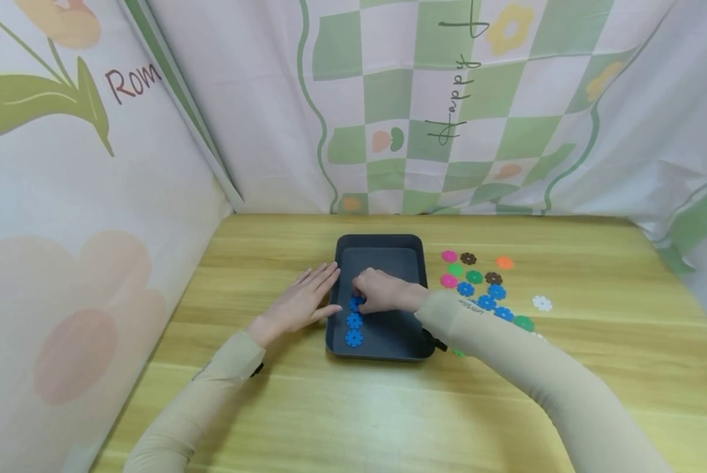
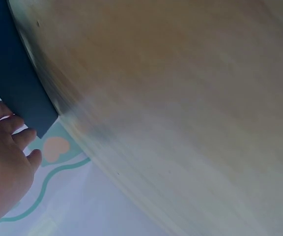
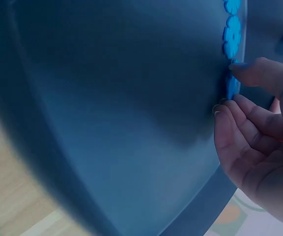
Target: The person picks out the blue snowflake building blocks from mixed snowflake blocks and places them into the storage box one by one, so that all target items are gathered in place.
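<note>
Pinching one blue disc (image 3: 233, 86), right fingers (image 3: 230, 135) are beside two others (image 1: 354, 321).

High forward-down head view and close wrist views, tray (image 1: 395, 336) in all

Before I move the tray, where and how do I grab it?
Probably grip the tray by both long sides, left hand from the left, right hand from the right: its raised walls give an edge; blue pieces inside need it level.

A green-checked curtain (image 1: 412, 92) (lettered "Happy") hangs behind the wood-grained table (image 1: 377, 414); flowered cloth (image 1: 52, 197) hangs left.
</note>
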Demonstrator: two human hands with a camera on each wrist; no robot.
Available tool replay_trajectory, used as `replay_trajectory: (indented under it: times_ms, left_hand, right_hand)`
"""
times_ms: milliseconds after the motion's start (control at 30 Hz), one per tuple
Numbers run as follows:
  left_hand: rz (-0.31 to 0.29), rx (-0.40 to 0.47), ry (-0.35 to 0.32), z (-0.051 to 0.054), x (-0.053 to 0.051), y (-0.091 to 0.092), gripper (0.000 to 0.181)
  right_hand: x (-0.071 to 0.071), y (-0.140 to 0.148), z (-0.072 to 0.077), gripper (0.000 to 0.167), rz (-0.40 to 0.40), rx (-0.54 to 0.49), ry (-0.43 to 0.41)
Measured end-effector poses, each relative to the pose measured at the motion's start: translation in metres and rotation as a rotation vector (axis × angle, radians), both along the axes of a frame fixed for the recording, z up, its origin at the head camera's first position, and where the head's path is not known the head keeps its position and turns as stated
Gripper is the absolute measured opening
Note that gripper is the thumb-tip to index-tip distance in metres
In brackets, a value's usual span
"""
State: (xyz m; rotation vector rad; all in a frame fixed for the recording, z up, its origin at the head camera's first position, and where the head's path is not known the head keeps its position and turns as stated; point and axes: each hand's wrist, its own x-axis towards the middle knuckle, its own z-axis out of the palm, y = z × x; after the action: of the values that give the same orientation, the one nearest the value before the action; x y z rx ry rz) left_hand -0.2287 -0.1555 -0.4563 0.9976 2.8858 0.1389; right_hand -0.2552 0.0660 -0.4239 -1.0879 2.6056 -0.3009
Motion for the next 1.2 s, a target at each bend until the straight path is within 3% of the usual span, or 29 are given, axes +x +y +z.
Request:
replay_trajectory:
  times_ms: [700, 867, 967, 1200]
  left_hand:
    - [-0.002, 0.009, 0.012, -0.001, -0.001, 0.001, 0.078]
    - [0.009, 0.003, 0.002, -0.004, 0.001, 0.000, 0.078]
    - [0.005, 0.013, -0.001, -0.004, 0.000, 0.001, 0.079]
    - [-0.008, 0.013, 0.015, -0.002, 0.000, 0.000, 0.079]
  right_hand:
    - [0.003, 0.002, 0.004, 0.025, -0.015, 0.019, 0.000]
    - [0.008, 0.016, 0.019, 0.024, 0.002, -0.074, 0.029]
    - [0.010, 0.034, 0.028, 0.021, 0.009, -0.164, 0.088]
    - [0.011, 0.087, 0.035, 0.019, -0.057, -0.285, 0.166]
